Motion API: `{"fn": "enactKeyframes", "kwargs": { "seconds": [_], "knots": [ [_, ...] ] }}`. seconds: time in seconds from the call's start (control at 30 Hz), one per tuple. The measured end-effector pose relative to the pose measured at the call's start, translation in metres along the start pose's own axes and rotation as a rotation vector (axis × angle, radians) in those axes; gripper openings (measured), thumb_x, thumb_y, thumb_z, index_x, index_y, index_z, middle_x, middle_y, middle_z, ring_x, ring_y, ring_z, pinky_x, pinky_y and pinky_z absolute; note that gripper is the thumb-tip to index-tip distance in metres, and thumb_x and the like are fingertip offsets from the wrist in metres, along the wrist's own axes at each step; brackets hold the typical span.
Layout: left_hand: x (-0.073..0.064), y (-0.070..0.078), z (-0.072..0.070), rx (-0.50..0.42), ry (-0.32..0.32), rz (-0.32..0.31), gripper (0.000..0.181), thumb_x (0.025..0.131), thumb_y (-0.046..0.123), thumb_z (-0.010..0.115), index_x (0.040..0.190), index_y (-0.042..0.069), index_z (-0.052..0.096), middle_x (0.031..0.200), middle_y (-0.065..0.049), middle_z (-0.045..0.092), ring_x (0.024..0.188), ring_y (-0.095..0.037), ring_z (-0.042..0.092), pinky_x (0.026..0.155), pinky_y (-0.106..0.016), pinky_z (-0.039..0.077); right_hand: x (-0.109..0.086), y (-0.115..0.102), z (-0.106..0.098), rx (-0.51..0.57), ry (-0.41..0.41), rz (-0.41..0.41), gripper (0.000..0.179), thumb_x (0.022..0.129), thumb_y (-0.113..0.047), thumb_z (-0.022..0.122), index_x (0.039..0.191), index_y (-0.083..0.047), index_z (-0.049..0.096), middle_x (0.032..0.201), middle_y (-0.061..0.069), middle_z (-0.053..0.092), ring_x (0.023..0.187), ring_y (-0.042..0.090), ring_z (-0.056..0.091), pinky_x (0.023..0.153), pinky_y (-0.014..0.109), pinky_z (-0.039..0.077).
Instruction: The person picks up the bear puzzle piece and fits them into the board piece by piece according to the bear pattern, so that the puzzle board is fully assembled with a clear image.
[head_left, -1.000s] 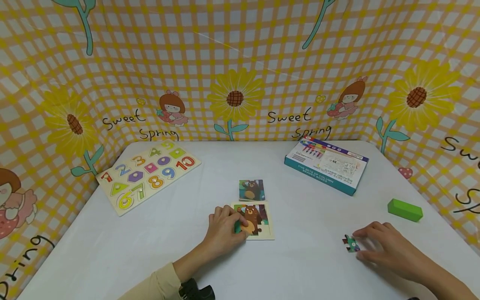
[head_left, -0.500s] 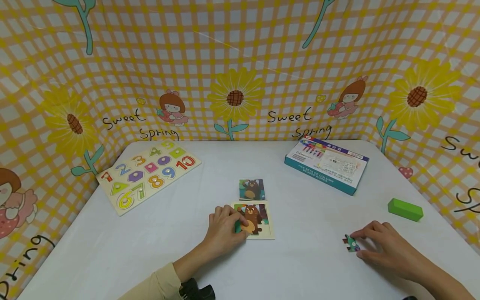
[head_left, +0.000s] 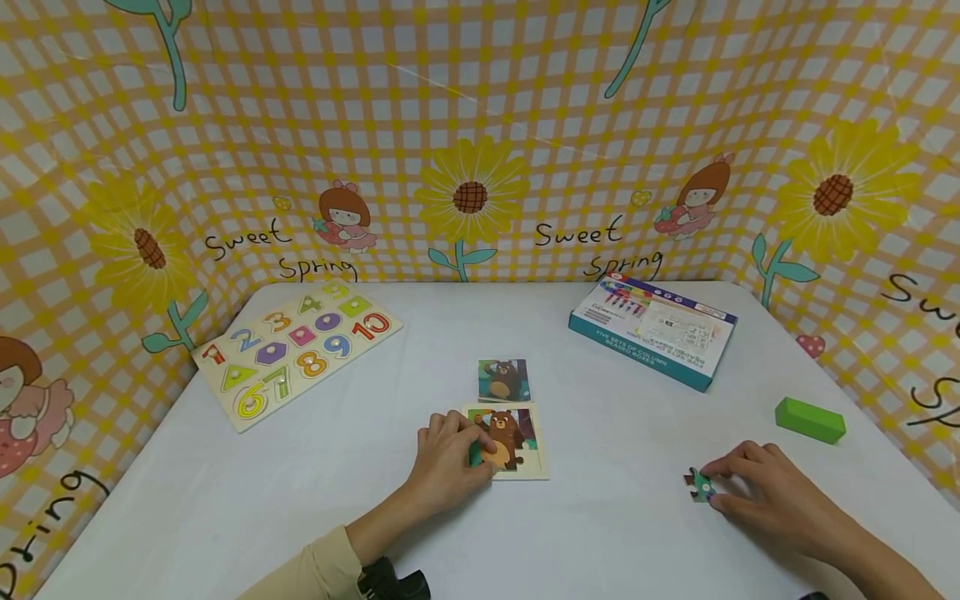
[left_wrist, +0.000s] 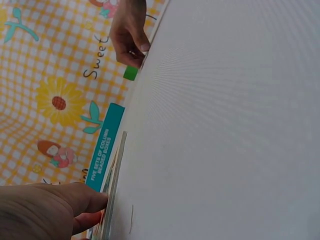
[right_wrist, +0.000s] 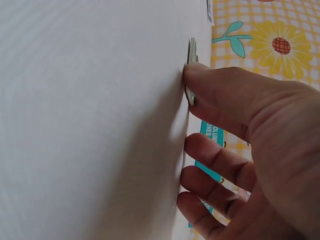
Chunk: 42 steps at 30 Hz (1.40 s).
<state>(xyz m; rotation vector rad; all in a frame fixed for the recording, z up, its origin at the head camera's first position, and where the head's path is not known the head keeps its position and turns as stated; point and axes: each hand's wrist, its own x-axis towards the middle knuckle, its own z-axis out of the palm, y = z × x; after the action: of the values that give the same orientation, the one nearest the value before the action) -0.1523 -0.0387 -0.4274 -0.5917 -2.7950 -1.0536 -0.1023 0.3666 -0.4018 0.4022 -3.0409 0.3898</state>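
In the head view, a wooden jigsaw board [head_left: 542, 468] with a bear picture lies at the middle of the table, with a bare gap at its lower right. My left hand [head_left: 450, 461] holds the board at its left side, fingertips over the picture and thumb by the near edge. Part of the picture is hidden under that hand. Far to the right, my right hand [head_left: 780, 500] pinches a green jigsaw piece [head_left: 701, 485] between thumb and index finger. The right wrist view shows this piece [right_wrist: 192, 50] edge-on, low at the tabletop, the other fingers loosely bent.
A square bear picture [head_left: 503, 380] lies just behind the board. A number puzzle board [head_left: 300, 354] is at the back left. At the back right stands a beaded-boxes carton [head_left: 652, 329], and a green block [head_left: 810, 420] lies beyond my right hand.
My right hand and the jigsaw piece have shifted very slightly to the left, and the piece has turned a little. The left hand and the board keep their place.
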Motion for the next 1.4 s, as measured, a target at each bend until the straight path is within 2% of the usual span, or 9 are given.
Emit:
{"fn": "enactKeyframes", "kwargs": {
  "seconds": [0.2, 0.37, 0.57, 0.8, 0.97, 1.17, 1.4],
  "knots": [
    [0.000, -0.001, 0.001, 0.005, -0.004, -0.006, 0.009, 0.075, 0.022, 0.068, 0.083, 0.023, 0.067, 0.097, 0.002, 0.050, 0.092, -0.015, 0.035, 0.081, -0.037, 0.025, 0.002, -0.004, 0.001, 0.028, 0.062, -0.029, 0.026, 0.073, -0.036, 0.078, 0.096, -0.028, 0.069, 0.095, -0.014, 0.056, 0.086, -0.005, 0.035, 0.069, 0.020, 0.038],
    [0.000, 0.000, 0.000, 0.003, -0.001, -0.002, 0.009, 0.075, 0.020, 0.069, 0.083, 0.022, 0.067, 0.097, 0.001, 0.050, 0.092, -0.016, 0.035, 0.080, -0.037, 0.026, 0.010, -0.016, -0.003, 0.057, 0.030, -0.018, 0.030, 0.072, -0.042, 0.077, 0.096, -0.027, 0.068, 0.098, -0.013, 0.058, 0.088, -0.003, 0.036, 0.070, 0.020, 0.040],
    [0.000, 0.000, 0.001, 0.009, 0.005, 0.004, 0.008, 0.075, 0.021, 0.069, 0.083, 0.022, 0.067, 0.096, 0.001, 0.051, 0.091, -0.015, 0.035, 0.080, -0.037, 0.026, 0.022, -0.037, -0.006, 0.061, 0.027, -0.040, 0.029, 0.072, -0.044, 0.076, 0.096, -0.028, 0.068, 0.099, -0.013, 0.059, 0.092, -0.001, 0.036, 0.074, 0.023, 0.043],
    [-0.001, -0.001, 0.001, 0.005, 0.020, 0.008, 0.008, 0.075, 0.022, 0.069, 0.083, 0.022, 0.067, 0.096, 0.002, 0.050, 0.091, -0.016, 0.035, 0.081, -0.038, 0.026, 0.040, -0.069, -0.002, 0.094, 0.000, -0.078, 0.028, 0.073, -0.041, 0.077, 0.095, -0.027, 0.068, 0.100, -0.010, 0.060, 0.096, 0.011, 0.043, 0.077, 0.029, 0.045],
    [-0.001, -0.001, 0.002, 0.006, 0.028, 0.011, 0.008, 0.074, 0.022, 0.068, 0.082, 0.023, 0.067, 0.096, 0.002, 0.050, 0.091, -0.016, 0.036, 0.080, -0.038, 0.025, 0.052, -0.091, 0.005, 0.092, 0.020, -0.119, 0.025, 0.072, -0.031, 0.079, 0.094, -0.025, 0.069, 0.098, -0.010, 0.060, 0.096, 0.011, 0.044, 0.079, 0.032, 0.045],
    [0.000, 0.000, 0.000, 0.007, 0.008, -0.006, 0.008, 0.075, 0.021, 0.068, 0.083, 0.022, 0.067, 0.097, 0.001, 0.051, 0.091, -0.016, 0.035, 0.080, -0.037, 0.025, 0.065, -0.112, 0.013, 0.096, 0.058, -0.172, 0.024, 0.070, -0.028, 0.081, 0.091, -0.023, 0.070, 0.094, -0.010, 0.060, 0.093, 0.011, 0.043, 0.078, 0.033, 0.043],
    [0.000, 0.000, -0.001, -0.004, 0.004, -0.005, 0.007, 0.075, 0.019, 0.067, 0.082, 0.021, 0.067, 0.097, 0.001, 0.051, 0.092, -0.016, 0.035, 0.080, -0.038, 0.026, 0.082, -0.131, 0.023, 0.112, 0.027, -0.186, 0.024, 0.071, -0.028, 0.080, 0.092, -0.020, 0.072, 0.093, -0.007, 0.060, 0.092, 0.012, 0.043, 0.078, 0.033, 0.040]
  ]
}}
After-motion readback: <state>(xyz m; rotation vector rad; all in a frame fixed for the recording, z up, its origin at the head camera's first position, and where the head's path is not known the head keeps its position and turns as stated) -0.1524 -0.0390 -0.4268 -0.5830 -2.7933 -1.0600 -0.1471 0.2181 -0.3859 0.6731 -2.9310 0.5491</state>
